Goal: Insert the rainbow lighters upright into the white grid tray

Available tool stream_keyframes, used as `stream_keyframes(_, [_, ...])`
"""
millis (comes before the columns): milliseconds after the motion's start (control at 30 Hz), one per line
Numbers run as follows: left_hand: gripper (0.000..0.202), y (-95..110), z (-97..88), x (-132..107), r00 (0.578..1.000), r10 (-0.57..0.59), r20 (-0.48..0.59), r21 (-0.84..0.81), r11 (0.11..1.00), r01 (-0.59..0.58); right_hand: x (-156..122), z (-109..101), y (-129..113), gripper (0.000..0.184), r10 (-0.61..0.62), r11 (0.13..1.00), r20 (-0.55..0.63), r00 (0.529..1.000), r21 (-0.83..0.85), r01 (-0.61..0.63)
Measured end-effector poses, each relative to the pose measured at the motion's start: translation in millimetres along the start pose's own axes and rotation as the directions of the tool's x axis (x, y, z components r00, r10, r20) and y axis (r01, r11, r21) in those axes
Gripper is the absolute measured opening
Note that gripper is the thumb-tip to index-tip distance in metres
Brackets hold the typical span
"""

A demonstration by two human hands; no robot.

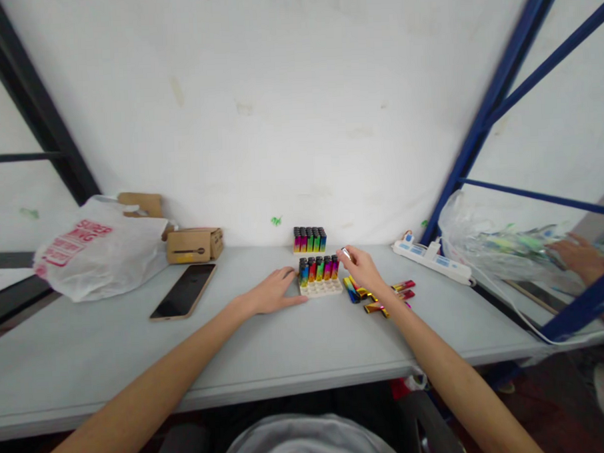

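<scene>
Many lighters (319, 271), likely light, slick; best gripped mid-body. Right fingers (356, 261) pinch silver-tipped lighter (346, 253); left fingers (279, 281) parted, seemingly empty.

phone (185, 293) left of front tray (323, 290)

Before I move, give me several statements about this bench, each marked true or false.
1. The right hand pinches a small silvery-ended item. True.
2. Standing lighters fill every hole of the front tray. False: open holes show along the front tray's near side.
3. Loose lighters lie right of the front tray. True.
4. The smartphone leans upright against the wall. False: the smartphone lies flat.
5. The power strip lies left of the left hand. False: the power strip lies right of both hands.
</scene>
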State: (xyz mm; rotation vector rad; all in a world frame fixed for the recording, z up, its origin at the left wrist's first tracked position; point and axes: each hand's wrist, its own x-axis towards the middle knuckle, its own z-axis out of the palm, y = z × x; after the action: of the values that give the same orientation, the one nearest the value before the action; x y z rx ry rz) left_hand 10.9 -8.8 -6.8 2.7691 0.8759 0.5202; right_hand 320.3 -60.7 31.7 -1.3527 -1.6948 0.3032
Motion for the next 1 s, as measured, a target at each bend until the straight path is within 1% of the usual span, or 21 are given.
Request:
stream_keyframes(67, [0.081, -0.9, 1.3, 0.3, 1.0, -0.002, -0.005, -0.004, 1.0, 0.002, -2.6, 7.1, -9.7, 0.057, -0.024, 0.999, -0.029, 0.999, -0.044, 0.023])
stream_keyframes(133, [0.082, -2.2, 2.9, 0.6, 1.0, -0.007, -0.002, 0.004, 1.0, 0.007, -5.4, 14.4, -16.6, 0.06, -0.025, 0.998, -0.05, 0.998, -0.061, 0.022])
stream_keyframes(200, [0.084, -3.9, 4.7, 1.0, 1.0, -0.006, 0.002, 0.017, 1.0, 0.006, -7.9, 21.2, -21.2, 0.057, -0.013, 0.998, -0.053, 0.999, -0.054, 0.01])
stream_keyframes(300, [0.084, -6.1, 6.9, 1.4, 1.0, 0.009, 0.0, 0.024, 1.0, -0.009, -10.2, 28.0, -25.7, 0.047, 0.005, 0.999, -0.044, 0.999, -0.031, -0.007])
stream_keyframes(400, [0.084, -6.7, 7.6, 1.5, 1.0, 0.011, -0.004, 0.02, 1.0, -0.011, -10.5, 29.5, -28.3, 0.04, 0.016, 0.999, -0.042, 0.999, -0.029, -0.017])
stream_keyframes(600, [0.083, -3.9, 5.1, 1.0, 1.0, 0.013, 0.003, 0.026, 1.0, -0.013, -11.5, 23.0, -28.3, 0.042, -0.024, 0.998, -0.02, 1.0, -0.059, 0.023])
stream_keyframes(667, [0.081, -2.3, 3.9, 0.8, 1.0, 0.018, 0.006, 0.027, 0.999, -0.018, -12.6, 20.1, -27.5, 0.041, -0.051, 0.998, 0.011, 0.999, -0.047, 0.052])
stream_keyframes(733, [0.08, -0.7, 2.9, 0.7, 1.0, 0.014, 0.008, 0.03, 0.999, -0.014, -13.3, 17.3, -26.5, 0.038, -0.089, 0.995, 0.073, 0.993, -0.04, 0.092])
stream_keyframes(867, [0.082, 1.1, 1.9, 0.9, 1.0, -0.005, 0.024, 0.034, 0.999, 0.004, -12.8, 14.3, -25.2, 0.043, -0.195, 0.975, 0.217, 0.956, -0.06, 0.213])
stream_keyframes(1000, [0.081, 0.9, 1.7, 0.4, 1.0, 0.007, 0.019, 0.027, 1.0, -0.008, -12.7, 15.4, -25.9, 0.05, -0.329, 0.929, 0.227, 0.916, -0.097, 0.358])
